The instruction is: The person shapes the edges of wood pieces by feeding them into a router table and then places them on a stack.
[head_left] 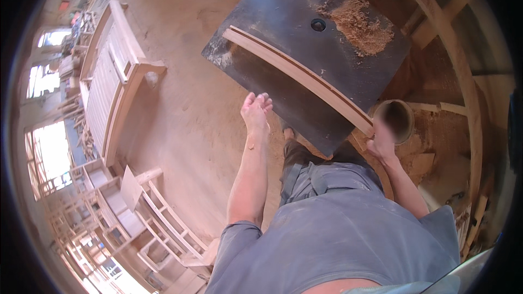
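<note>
Now, your right hand (383, 142) grips the near end of the curved wooden strip (300, 72), which lies slantwise across the dark table (275, 0); your left hand (255, 111) hangs free by the table's edge, fingers loosely curled, and a heap of shavings (362, 26) sits beyond the strip

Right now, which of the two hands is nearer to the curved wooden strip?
Right. The right hand holds the near end of the wooden strip; the left hand is apart from it, to its left.
</note>
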Action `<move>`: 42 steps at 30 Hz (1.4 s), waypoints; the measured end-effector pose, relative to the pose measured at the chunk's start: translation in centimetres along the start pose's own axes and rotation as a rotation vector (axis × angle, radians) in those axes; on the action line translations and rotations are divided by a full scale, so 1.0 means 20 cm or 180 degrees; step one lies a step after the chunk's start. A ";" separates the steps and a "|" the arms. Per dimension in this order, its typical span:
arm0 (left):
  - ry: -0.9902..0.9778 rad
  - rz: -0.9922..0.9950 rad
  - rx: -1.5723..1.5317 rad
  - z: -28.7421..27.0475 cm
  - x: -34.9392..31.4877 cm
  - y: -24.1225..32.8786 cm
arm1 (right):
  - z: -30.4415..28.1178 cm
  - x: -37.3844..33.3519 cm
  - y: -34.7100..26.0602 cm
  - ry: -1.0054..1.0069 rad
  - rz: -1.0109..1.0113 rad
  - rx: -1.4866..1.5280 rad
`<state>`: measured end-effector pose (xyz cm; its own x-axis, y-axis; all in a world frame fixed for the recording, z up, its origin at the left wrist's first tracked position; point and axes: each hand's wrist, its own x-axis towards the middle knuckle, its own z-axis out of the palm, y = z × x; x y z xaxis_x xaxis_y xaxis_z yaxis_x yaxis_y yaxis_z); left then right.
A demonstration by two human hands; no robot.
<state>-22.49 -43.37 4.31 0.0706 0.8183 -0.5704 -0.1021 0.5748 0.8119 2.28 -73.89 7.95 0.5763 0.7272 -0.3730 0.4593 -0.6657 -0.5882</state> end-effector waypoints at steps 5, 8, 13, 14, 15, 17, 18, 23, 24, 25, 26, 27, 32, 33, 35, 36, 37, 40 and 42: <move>0.0018 0.0781 0.0641 0.01 0.54 0.21 | 0.21 -0.20 -0.06 0.0382 0.0277 -0.0596; -0.0124 0.1517 0.1261 0.07 0.79 0.40 | 0.31 -0.28 -0.28 0.0477 0.0169 -0.0583; -0.0260 0.2629 0.2618 0.26 1.00 0.51 | 0.41 -0.24 -0.50 0.0891 0.0053 -0.0729; -0.0283 0.2742 0.2557 0.30 1.01 0.50 | 0.44 -0.22 -0.49 0.0902 0.0031 -0.0741; -0.0289 0.2859 0.2585 0.33 1.06 0.47 | 0.46 -0.21 -0.47 0.0924 0.0010 -0.0753; -0.0281 0.3123 0.2658 0.37 1.14 0.39 | 0.47 -0.13 -0.45 0.1050 -0.0301 -0.0741; -0.0193 0.3361 0.2786 0.42 1.15 0.38 | 0.48 -0.10 -0.45 0.1082 -0.0361 -0.0701; -0.0421 0.3251 0.2825 0.60 1.24 0.45 | 0.48 0.05 -0.50 0.1489 -0.0441 -0.0662; -0.0523 0.3218 0.2849 0.64 1.31 0.48 | 0.48 0.10 -0.51 0.1561 -0.0412 -0.0629; -0.0603 0.3220 0.2934 0.70 1.39 0.51 | 0.47 0.17 -0.52 0.1640 -0.0394 -0.0598; -0.0681 0.3224 0.3020 0.77 1.46 0.54 | 0.45 0.22 -0.52 0.1718 -0.0378 -0.0568; -0.0752 0.3026 0.2970 0.83 1.54 0.58 | 0.43 0.28 -0.52 0.1756 -0.0379 -0.0550; -0.0607 0.2851 0.3152 1.13 1.68 0.59 | 0.26 0.44 -0.42 0.1784 -0.0297 -0.0440; -0.0464 0.2920 0.3159 1.19 1.64 0.55 | 0.24 0.44 -0.39 0.1778 -0.0272 -0.0419; -0.0148 0.3059 0.3175 1.31 1.48 0.46 | 0.20 0.42 -0.29 0.1827 -0.0214 -0.0383; -0.0168 0.3067 0.3192 1.36 1.43 0.44 | 0.18 0.40 -0.25 0.1839 -0.0189 -0.0362; -0.0269 0.3134 0.3173 1.38 1.41 0.42 | 0.16 0.39 -0.20 0.1818 -0.0160 -0.0344; -0.0427 0.3278 0.3245 1.45 1.35 0.36 | 0.14 0.33 -0.12 0.1786 -0.0073 -0.0254; -0.0300 0.3268 0.3481 1.46 1.29 0.33 | 0.12 0.30 -0.09 0.1754 -0.0023 -0.0157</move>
<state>7.58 -18.39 -1.49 0.4962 0.8271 0.2640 0.6223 -0.5509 0.5562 3.29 -67.92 5.03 0.8354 0.5452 0.0696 0.4880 -0.6776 -0.5501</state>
